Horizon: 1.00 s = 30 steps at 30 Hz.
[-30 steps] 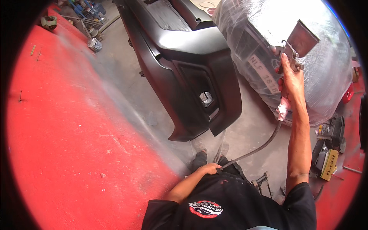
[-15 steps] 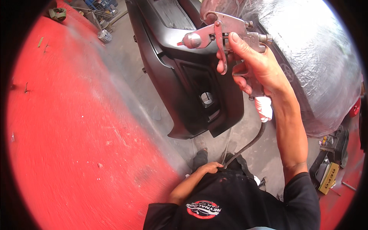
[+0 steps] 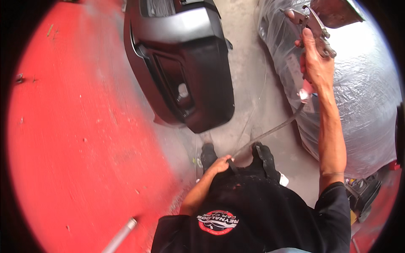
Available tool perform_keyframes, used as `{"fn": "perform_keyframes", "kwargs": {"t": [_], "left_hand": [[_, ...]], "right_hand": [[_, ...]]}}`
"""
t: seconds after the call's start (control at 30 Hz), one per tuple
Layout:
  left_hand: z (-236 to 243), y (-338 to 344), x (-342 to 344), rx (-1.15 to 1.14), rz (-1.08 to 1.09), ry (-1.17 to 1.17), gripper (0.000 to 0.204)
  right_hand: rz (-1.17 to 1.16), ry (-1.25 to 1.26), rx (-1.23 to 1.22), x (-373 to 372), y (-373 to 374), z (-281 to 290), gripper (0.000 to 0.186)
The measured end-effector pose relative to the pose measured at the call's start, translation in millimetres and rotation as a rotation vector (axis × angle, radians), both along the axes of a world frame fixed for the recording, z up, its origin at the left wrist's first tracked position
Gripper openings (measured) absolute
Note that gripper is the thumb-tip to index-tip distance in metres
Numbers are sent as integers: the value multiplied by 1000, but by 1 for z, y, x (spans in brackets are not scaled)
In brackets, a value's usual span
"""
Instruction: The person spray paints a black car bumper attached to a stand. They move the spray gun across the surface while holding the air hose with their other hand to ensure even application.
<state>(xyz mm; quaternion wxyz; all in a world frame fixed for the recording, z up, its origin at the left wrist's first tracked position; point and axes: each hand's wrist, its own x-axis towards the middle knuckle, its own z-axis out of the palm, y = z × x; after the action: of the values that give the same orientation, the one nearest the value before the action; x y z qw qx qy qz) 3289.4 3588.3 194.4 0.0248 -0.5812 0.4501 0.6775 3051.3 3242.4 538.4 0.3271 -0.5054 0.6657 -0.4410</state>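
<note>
My right hand (image 3: pixel 317 66) is raised at upper right, closed around a metal spray gun (image 3: pixel 314 23) with a dark cup (image 3: pixel 341 10) attached. A pinkish-white wrapping (image 3: pixel 304 93) sits below its handle, where a dark hose (image 3: pixel 274 130) runs down toward my waist. My left hand (image 3: pixel 221 163) is low at centre, closed on that hose. Above it, a black car bumper (image 3: pixel 204 76) stands over the floor at upper centre; its mounting is hidden. Beside my right hand is a vehicle (image 3: pixel 369 97) covered in clear plastic sheeting.
A red surface (image 3: pixel 76 126) with grey overspray fills the left side, with a pale metal tube (image 3: pixel 120 236) at lower left. Dark parts (image 3: pixel 363 194) lie at lower right. Grey floor (image 3: pixel 244 50) shows between the bumper and the wrapped vehicle.
My right hand first turned the gun and lowered it toward the left, then moved up and right. The view has shifted; the bumper appears higher and further left. My left hand stays on the hose.
</note>
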Motion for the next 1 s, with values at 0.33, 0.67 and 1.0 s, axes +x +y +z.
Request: {"fn": "perform_keyframes", "kwargs": {"t": [0.33, 0.67, 1.0], "left_hand": [[20, 10, -110, -45, -34, -105, 36], [2, 30, -113, -188, 275, -242, 37], [20, 68, -96, -20, 371, -346, 47]], "right_hand": [[964, 101, 233, -131, 86, -62, 18], [857, 15, 56, -103, 76, -45, 42], [820, 11, 16, -84, 99, -57, 39]]}}
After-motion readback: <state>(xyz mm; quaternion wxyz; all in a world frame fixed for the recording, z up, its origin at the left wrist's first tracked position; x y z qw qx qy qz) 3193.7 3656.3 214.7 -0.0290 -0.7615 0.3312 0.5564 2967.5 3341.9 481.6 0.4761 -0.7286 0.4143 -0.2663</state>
